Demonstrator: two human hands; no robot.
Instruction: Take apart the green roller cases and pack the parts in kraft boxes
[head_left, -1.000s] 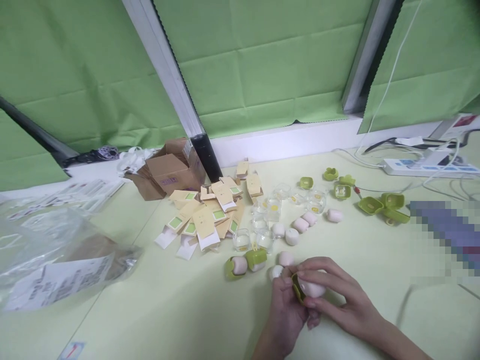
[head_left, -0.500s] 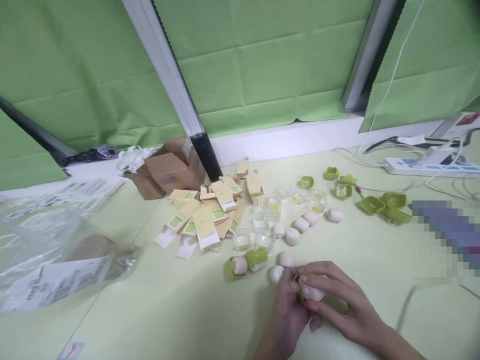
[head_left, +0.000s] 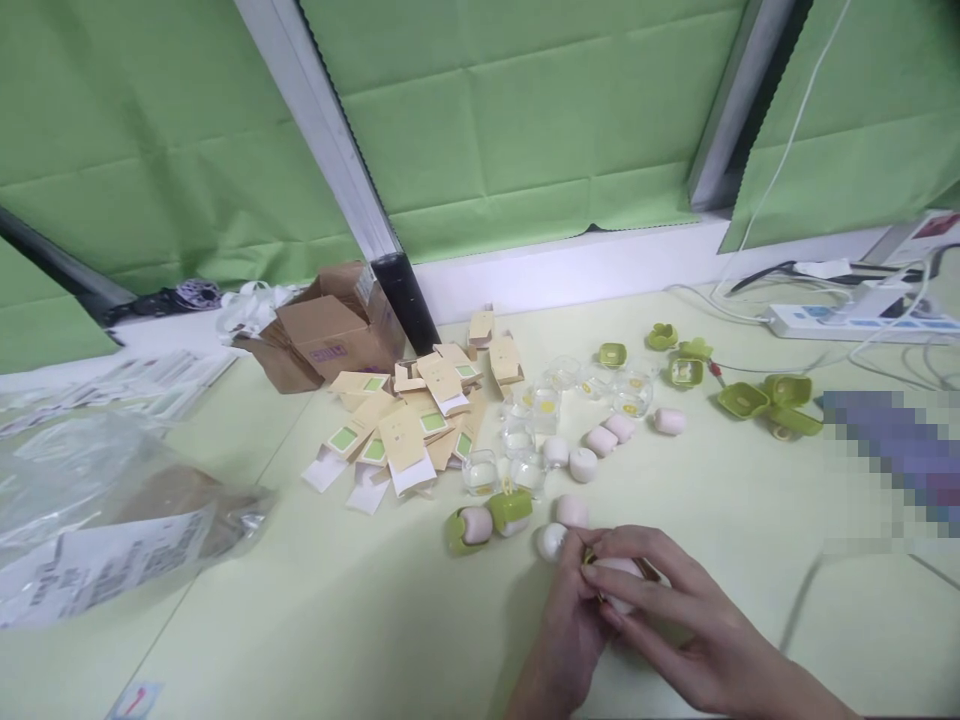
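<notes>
My left hand [head_left: 564,630] is closed around a small green cup, mostly hidden by fingers, with its rim showing near the thumb. My right hand [head_left: 675,600] grips a pale pink rounded piece [head_left: 621,578], its fingers pressing it against the green cup. Just beyond my hands lie a white rounded piece [head_left: 551,542] and a pink one [head_left: 572,511]. To the left, a green cup [head_left: 456,535] on its side has a pink piece in it. Touching it is another green cup [head_left: 510,508] set over a pale piece.
Clear cups [head_left: 480,472] with yellow marks cluster mid-table beside several loose pink pieces [head_left: 601,440]. Folded paper boxes [head_left: 405,440] are heaped left of them, before a cardboard carton [head_left: 330,335]. More green cups [head_left: 742,400], a power strip [head_left: 862,322] and a plastic bag [head_left: 150,500] lie around.
My right fingers have shifted slightly left over the pink piece, covering more of it. The whole view has tilted a little; the things on the table stay put.
</notes>
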